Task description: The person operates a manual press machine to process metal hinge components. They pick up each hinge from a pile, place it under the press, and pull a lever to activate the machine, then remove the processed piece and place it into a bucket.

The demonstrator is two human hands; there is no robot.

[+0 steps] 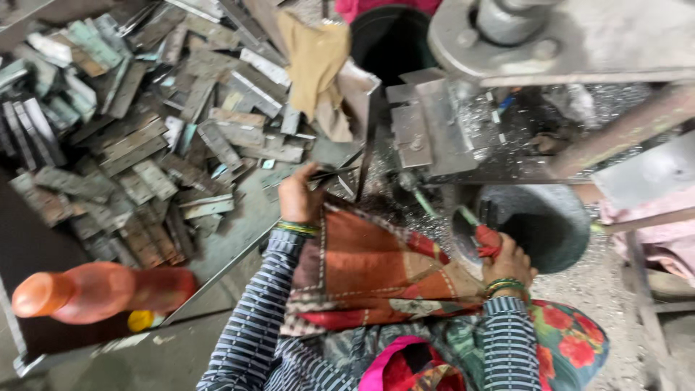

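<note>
Dozens of flat grey metal strips (137,137) lie heaped in a shallow sheet-metal tray (239,232) that fills the left half of the head view, most crowded toward its far and left edges, with bare tray floor along its near right edge. The left hand (298,197) sits at that right edge of the tray, fingers closed around a thin dark metal piece (329,174) that points toward the press machine (507,87) at upper right. The right hand (508,262) is curled shut on a red-handled tool (483,235) just beside a dark round bin (543,224) below the machine bed. The strips look stiff, thin and fairly heavy for their size, with cut edges that seem sharp and surfaces dull with oil or rust, so they may slip; a hold across the flat faces near the middle, away from the ends, looks safest. A tan cloth (315,61) droops over the tray's far right corner, soft and limp. At the near left corner an orange plastic bottle (94,291) lies on its side, smooth and unlabelled as far as can be seen, with a small yellow cap-like thing (142,319) touching it. No signs or printed packages show anywhere in view.
</note>
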